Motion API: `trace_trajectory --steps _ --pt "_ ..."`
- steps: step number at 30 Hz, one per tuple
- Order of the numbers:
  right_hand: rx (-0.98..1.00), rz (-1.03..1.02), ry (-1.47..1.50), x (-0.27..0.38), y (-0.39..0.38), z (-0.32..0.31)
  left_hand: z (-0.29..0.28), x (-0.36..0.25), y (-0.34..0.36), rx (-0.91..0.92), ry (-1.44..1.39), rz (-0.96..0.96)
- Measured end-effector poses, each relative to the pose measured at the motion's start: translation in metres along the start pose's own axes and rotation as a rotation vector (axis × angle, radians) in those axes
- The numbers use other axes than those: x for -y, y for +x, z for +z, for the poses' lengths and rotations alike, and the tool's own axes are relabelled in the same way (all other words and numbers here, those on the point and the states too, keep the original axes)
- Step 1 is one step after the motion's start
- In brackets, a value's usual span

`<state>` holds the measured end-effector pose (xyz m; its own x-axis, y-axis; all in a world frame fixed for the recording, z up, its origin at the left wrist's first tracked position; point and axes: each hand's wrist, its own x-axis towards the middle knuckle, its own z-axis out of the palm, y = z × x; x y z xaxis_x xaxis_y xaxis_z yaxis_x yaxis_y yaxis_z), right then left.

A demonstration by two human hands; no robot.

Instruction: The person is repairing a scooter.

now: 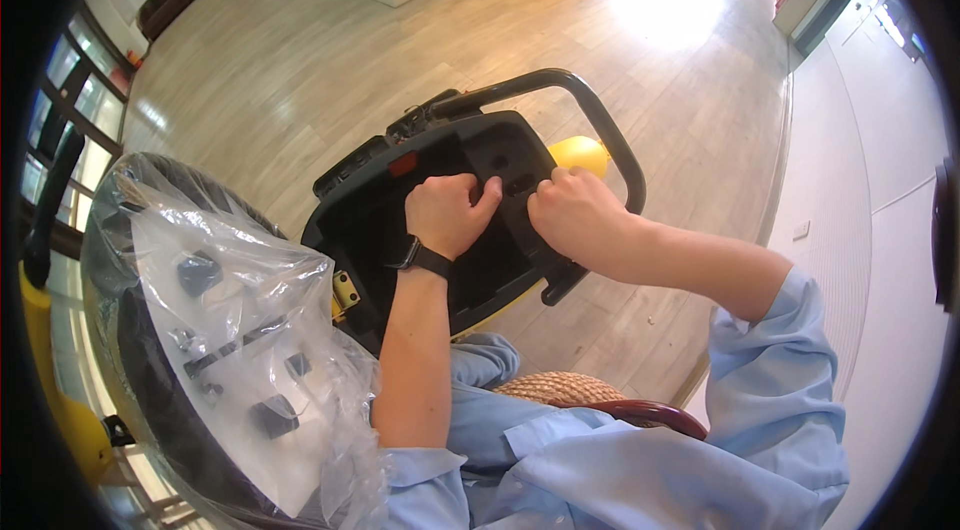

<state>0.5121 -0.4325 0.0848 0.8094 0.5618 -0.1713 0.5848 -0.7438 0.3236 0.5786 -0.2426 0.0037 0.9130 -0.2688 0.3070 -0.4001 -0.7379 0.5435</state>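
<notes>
A black plastic tray-like housing (375,220) with a raised rim and a small red patch stands in front of me. Over its middle is my left hand (445,215), a dark watch on the wrist, fingers curled under and thumb pointing right. Whatever those fingers hold is hidden beneath the hand. At the housing's right side my right hand (578,215) is closed in a fist near dark round recesses. What lies inside it does not show. A thick black tube handle (600,110) arches beyond both hands, with a yellow rounded part (580,155) below it.
To my left is a large dark rounded thing wrapped in clear plastic (240,330), with a white sheet and dark blocks showing through. A yellow and black frame (40,330) stands farther left. A woven seat (560,388) is under me. White wall (830,150) runs along the right.
</notes>
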Motion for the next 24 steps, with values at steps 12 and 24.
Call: trace_trajectory --steps 12,24 --pt "-0.2 -0.578 -0.336 -0.02 0.015 0.001 0.003 0.003 -0.001 -0.007 -0.013 0.003" --pt "-0.299 -0.032 0.134 -0.022 0.003 0.028 -0.002 0.002 -0.001 0.032 -0.052 -0.031"
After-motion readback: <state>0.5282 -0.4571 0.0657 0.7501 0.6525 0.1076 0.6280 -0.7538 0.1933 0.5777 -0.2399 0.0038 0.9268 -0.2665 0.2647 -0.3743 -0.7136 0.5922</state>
